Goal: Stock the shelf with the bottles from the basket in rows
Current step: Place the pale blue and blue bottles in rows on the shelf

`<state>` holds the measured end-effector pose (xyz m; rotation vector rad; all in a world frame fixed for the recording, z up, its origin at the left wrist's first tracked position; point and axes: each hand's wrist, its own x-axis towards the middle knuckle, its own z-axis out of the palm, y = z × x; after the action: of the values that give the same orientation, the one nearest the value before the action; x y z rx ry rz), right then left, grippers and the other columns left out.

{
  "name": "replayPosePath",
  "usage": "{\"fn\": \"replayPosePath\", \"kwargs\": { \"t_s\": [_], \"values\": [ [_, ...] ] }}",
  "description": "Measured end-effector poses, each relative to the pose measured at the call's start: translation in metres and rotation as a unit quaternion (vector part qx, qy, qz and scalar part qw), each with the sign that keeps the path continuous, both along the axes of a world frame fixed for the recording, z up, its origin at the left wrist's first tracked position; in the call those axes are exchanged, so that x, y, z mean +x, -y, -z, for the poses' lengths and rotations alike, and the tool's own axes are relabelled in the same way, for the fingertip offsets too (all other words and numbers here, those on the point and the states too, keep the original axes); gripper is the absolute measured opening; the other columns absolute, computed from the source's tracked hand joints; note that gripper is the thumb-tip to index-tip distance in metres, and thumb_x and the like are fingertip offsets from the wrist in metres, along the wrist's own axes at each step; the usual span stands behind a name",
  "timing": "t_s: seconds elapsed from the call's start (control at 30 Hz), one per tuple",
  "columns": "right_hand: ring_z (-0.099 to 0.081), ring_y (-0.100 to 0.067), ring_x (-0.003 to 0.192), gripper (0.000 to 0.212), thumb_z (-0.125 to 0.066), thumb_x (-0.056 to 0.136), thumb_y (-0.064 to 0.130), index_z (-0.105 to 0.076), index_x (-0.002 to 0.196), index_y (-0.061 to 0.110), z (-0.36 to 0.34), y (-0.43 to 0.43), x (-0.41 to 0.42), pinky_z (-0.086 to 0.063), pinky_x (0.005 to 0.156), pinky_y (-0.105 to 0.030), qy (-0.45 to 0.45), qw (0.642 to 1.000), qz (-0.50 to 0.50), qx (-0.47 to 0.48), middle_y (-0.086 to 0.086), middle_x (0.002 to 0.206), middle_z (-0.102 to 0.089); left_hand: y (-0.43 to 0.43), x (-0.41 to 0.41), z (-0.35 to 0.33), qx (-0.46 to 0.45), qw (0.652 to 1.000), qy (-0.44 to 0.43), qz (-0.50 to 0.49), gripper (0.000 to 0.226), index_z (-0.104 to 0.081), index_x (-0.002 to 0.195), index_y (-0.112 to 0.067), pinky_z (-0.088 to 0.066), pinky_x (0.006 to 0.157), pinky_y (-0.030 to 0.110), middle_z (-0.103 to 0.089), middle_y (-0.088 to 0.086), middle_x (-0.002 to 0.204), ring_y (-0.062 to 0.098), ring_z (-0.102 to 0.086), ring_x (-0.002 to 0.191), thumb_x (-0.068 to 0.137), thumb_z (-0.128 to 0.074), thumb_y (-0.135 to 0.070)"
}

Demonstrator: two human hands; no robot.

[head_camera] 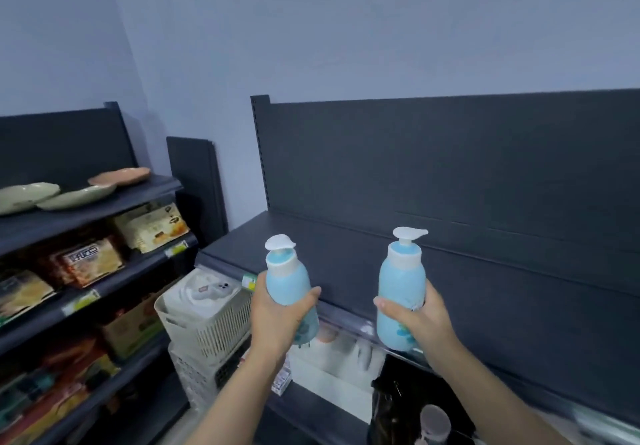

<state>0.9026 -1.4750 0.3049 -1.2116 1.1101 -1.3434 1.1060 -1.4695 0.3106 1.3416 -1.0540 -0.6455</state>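
Rising from the bottom edge of the frame, two bare forearms reached toward the centre. Low on the right, between them, stood a dark bottle (389, 410) with a grey cap, too blurred to read.

The left hand (277, 318) gripped the left blue bottle (289, 282) just left of centre. Its fingers were wrapped round the lower body and its thumb lay across the front. This bottle leaned a little to the left, with a white pump head on top. The right hand (417, 316) gripped the right blue bottle (401, 285) just right of centre in the same way, thumb in front and fingers curled behind, and held it nearly upright. Both bottles were in the air before the front lip of the dark shelf (502, 292), neither resting on it.

At the lower left of the left hand, a cream slatted basket (207, 327) sat on top of another crate, holding white items I could not identify. Behind the shelf board rose a dark back panel (450, 160). At the left of the frame, a side shelving unit (104, 209) carried pale plates (76, 197) on top and packets (90, 261) below. A pale wall (346, 29) filled the upper frame.
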Motion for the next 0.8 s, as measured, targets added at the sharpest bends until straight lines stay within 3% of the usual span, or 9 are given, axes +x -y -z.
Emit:
{"fn": "replayPosePath", "kwargs": {
  "t_s": [0.1, 0.37, 0.8],
  "values": [
    [-0.064, -0.011, 0.073, 0.064, -0.082, 0.038, 0.033, -0.06, 0.097, 0.021, -0.001, 0.047, 0.017, -0.05, 0.059, -0.021, -0.009, 1.0, 0.003, -0.009, 0.002, 0.085, -0.067, 0.049, 0.012, -0.003, 0.002, 1.0, 0.012, -0.001, 0.048, -0.047, 0.094, -0.019, -0.039, 0.057, 0.017, -0.053, -0.009, 0.083, 0.002, -0.05, 0.073, 0.065, -0.084, -0.012],
    [-0.065, -0.013, 0.08, 0.044, -0.084, 0.064, 0.014, -0.06, 0.098, 0.027, 0.005, 0.166, 0.061, -0.049, 0.057, -0.017, -0.023, 1.0, -0.004, -0.004, 0.003, 0.091, -0.068, 0.159, 0.04, -0.001, 0.028, 0.999, 0.03, -0.012, 0.05, -0.049, 0.102, -0.018, -0.044, 0.061, 0.02, -0.057, -0.008, 0.087, 0.006, -0.054, 0.077, 0.066, -0.083, -0.021],
    [-0.063, -0.012, 0.092, 0.058, -0.088, 0.057, 0.02, -0.057, 0.107, 0.021, 0.037, 0.321, 0.17, -0.052, 0.078, -0.03, -0.061, 0.993, 0.092, 0.039, 0.005, 0.099, -0.065, 0.331, 0.113, 0.027, 0.06, 0.997, -0.004, 0.044, 0.053, -0.047, 0.107, -0.016, -0.043, 0.062, 0.019, -0.057, -0.005, 0.091, 0.007, -0.054, 0.08, 0.067, -0.083, -0.018]
  ]
}}
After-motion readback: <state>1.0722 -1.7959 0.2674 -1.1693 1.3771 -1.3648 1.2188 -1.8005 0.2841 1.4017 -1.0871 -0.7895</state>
